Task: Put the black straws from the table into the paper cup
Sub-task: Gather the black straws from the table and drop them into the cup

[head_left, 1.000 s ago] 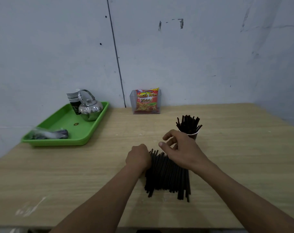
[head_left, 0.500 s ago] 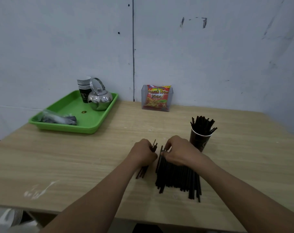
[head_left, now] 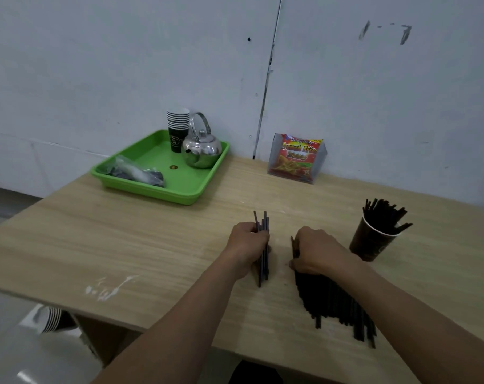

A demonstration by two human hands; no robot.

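1. Black straws [head_left: 263, 270] form a small bundle clenched in the left hand [head_left: 247, 242], ends poking past the fist.
2. Right hand [head_left: 315, 252] curls over the far end of the large pile [head_left: 335, 303] on the wooden table [head_left: 152, 245].
3. Paper cup [head_left: 371, 245], just right of that hand, holds more straws.

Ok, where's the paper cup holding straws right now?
In the head view, the paper cup stands on the table at the right, just right of the right hand, beyond the straw pile.

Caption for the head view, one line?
Left hand grips a small bundle of black straws; right hand holds the larger pile beside the straw-filled paper cup.
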